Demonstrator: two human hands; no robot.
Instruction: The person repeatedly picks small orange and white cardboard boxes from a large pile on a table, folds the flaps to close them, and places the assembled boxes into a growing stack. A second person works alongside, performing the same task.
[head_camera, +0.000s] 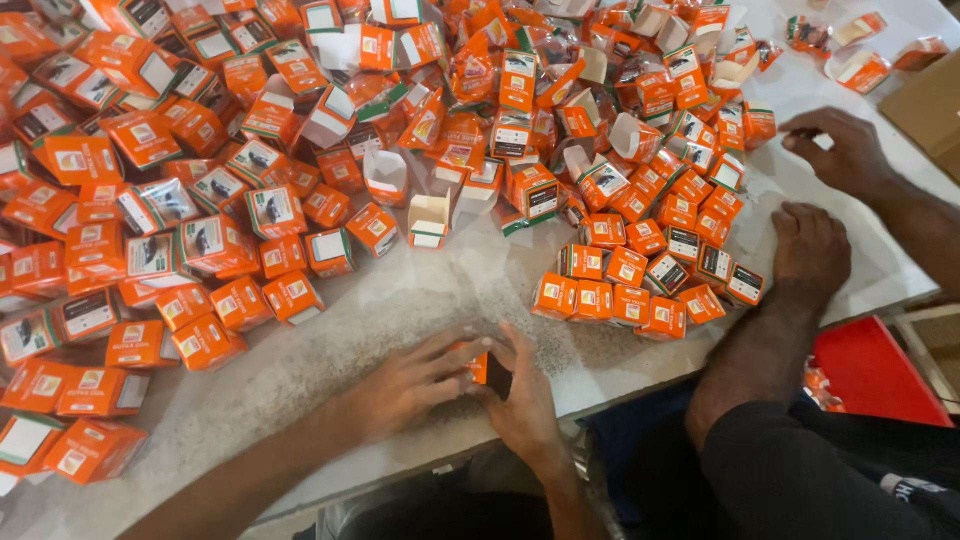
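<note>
Meanwhile, both hands, left hand (415, 380) and right hand (522, 395), close their fingers round one small orange carton (490, 372) at the surface's (400, 300) edge, apparently mid-fold; closing its flap seems next.

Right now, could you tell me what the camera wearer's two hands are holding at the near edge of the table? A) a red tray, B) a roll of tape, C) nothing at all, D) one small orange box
D: the left hand and right hand close together around a small orange box at the table edge.

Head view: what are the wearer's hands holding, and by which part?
Both hands, left and right, hold one small orange box by opposite ends, just above the table.
</note>
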